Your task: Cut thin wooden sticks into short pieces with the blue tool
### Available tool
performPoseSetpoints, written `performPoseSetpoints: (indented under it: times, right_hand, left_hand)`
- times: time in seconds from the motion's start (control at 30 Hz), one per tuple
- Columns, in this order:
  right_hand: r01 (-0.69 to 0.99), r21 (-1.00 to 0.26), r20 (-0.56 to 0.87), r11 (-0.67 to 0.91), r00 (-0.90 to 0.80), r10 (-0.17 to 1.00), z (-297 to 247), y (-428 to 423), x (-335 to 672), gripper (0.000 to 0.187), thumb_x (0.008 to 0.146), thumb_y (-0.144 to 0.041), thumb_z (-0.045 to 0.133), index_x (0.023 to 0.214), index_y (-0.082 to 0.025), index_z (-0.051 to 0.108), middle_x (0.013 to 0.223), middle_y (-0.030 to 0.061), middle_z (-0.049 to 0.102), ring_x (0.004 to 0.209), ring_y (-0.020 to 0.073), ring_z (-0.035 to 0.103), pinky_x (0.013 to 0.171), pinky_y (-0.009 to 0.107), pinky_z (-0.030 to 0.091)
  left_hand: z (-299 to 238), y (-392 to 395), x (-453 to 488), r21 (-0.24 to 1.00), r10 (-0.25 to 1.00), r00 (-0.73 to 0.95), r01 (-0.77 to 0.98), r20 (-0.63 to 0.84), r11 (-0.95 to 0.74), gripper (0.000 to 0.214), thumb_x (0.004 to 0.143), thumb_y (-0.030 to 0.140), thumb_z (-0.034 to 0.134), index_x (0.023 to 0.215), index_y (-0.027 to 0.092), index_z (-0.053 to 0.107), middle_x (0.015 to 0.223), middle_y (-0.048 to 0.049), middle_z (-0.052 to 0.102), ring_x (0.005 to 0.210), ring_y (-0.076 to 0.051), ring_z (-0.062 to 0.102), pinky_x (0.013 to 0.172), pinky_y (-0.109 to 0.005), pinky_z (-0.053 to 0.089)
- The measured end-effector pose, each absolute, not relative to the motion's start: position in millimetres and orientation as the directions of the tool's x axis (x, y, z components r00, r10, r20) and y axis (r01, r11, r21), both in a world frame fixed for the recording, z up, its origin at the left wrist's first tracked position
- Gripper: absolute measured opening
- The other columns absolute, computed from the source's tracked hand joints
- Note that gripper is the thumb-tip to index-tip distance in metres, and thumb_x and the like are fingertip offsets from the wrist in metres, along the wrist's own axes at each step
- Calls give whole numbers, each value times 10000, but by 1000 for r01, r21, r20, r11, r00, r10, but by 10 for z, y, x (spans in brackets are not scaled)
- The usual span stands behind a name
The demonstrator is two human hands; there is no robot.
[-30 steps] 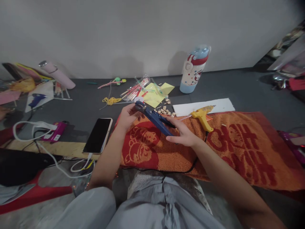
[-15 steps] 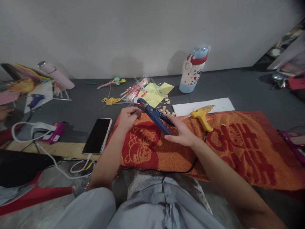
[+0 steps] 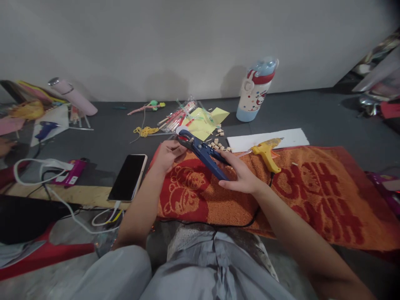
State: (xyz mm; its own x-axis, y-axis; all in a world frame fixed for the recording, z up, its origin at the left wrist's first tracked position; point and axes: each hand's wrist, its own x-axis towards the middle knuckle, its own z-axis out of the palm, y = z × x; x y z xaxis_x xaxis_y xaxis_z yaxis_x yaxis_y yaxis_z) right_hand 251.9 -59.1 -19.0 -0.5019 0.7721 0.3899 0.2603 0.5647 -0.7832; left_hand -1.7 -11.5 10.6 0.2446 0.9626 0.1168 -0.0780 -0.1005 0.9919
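My right hand (image 3: 239,171) is wrapped round the long handles of a blue plier-like hand tool (image 3: 206,157). Its dark jaw end points up and to the left, above the orange and red towel (image 3: 231,208). Beside the jaws, my left hand (image 3: 168,155) has its fingers pinched together; whatever they hold is too small or hidden to name. A white round piece (image 3: 181,130) shows just behind the jaws. Past the tool lie several small cut wooden bits (image 3: 216,144). To the right, a yellow glue gun (image 3: 265,153) rests across a white board (image 3: 293,138) and the towel.
Yellow paper (image 3: 200,129) and bagged sticks (image 3: 176,118) lie at the back, left of an upright bottle (image 3: 254,93). Yellow string (image 3: 145,131) and a plugged-in phone (image 3: 128,177) are on the left. Farther left are a power strip (image 3: 71,171) and another person's hand (image 3: 6,146).
The tool's handles and my right hand have shifted very slightly down and right. My left hand stays beside the jaws.
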Motion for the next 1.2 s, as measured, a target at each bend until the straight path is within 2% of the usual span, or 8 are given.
performPoseSetpoints:
  times: [0.2, 0.37, 0.53, 0.7, 0.8, 0.87, 0.97, 1.2]
  right_hand:
    - [231, -758, 436, 610, -515, 738, -207, -594, 2527, 804, 761, -561, 655, 1432, -239, 349, 1459, 159, 446, 1310, 360, 454, 1077, 526, 365]
    - [280, -740, 428, 611, -505, 750, -223, -579, 2536, 815, 766, -563, 651, 1435, -208, 351, 1407, 187, 487, 1270, 377, 487, 1039, 539, 402]
    - [346, -753, 368, 560, -485, 793, -234, -561, 2532, 865, 744, -616, 643, 1429, -168, 362, 1376, 208, 503, 1243, 390, 504, 1029, 561, 404]
    - [318, -811, 311, 490, -475, 823, -225, -589, 2477, 835, 767, -603, 636, 1424, -168, 360, 1401, 200, 477, 1278, 379, 473, 1064, 558, 374]
    - [220, -865, 298, 451, -498, 814, -228, -630, 2414, 765, 805, -579, 609, 1415, -182, 371, 1404, 167, 485, 1296, 353, 466, 1070, 511, 391]
    - [188, -885, 288, 425, -496, 819, -244, -655, 2373, 742, 815, -580, 597, 1404, -183, 383, 1381, 158, 510, 1275, 347, 489, 1054, 498, 411]
    - [198, -884, 286, 422, -485, 826, -255, -677, 2336, 728, 826, -564, 590, 1408, -186, 368, 1381, 159, 506, 1266, 344, 494, 1052, 505, 408]
    - [264, -814, 331, 518, -522, 786, -140, -670, 2350, 789, 771, -541, 653, 1399, -164, 358, 1371, 193, 488, 1249, 371, 486, 1034, 530, 410]
  left_hand:
    - [122, -130, -8, 993, 958, 279, -114, 66, -36, 470, 556, 550, 802, 495, 152, 559, 395, 39, 366, 330, -35, 284, 330, -191, 164]
    - [90, -111, -8, 991, 960, 253, -84, 120, -102, 441, 618, 550, 770, 547, 148, 602, 403, 39, 384, 341, -38, 298, 347, -196, 194]
    - [54, -86, 14, 934, 945, 156, 170, 289, -314, 406, 756, 531, 657, 620, 150, 627, 463, 16, 494, 411, -70, 415, 421, -211, 325]
    - [-41, -120, 40, 546, 800, 116, 673, 589, -499, 240, 859, 324, 505, 814, 170, 682, 720, -40, 684, 678, -146, 616, 650, -255, 472]
    - [-131, -132, 23, 299, 722, 182, 822, 667, -484, 254, 854, 205, 424, 849, 174, 676, 789, -63, 701, 770, -174, 648, 693, -270, 470]
    - [-165, -131, 9, 223, 704, 202, 858, 681, -462, 259, 843, 170, 404, 847, 174, 663, 749, -66, 683, 749, -177, 644, 671, -270, 457]
    - [-151, -132, 12, 238, 707, 194, 854, 680, -463, 237, 836, 160, 402, 794, 177, 634, 731, -59, 668, 735, -173, 634, 666, -264, 452]
    - [1, -171, 82, 518, 772, 110, 682, 626, -517, 242, 849, 240, 490, 629, 172, 563, 564, 1, 576, 538, -115, 530, 526, -226, 370]
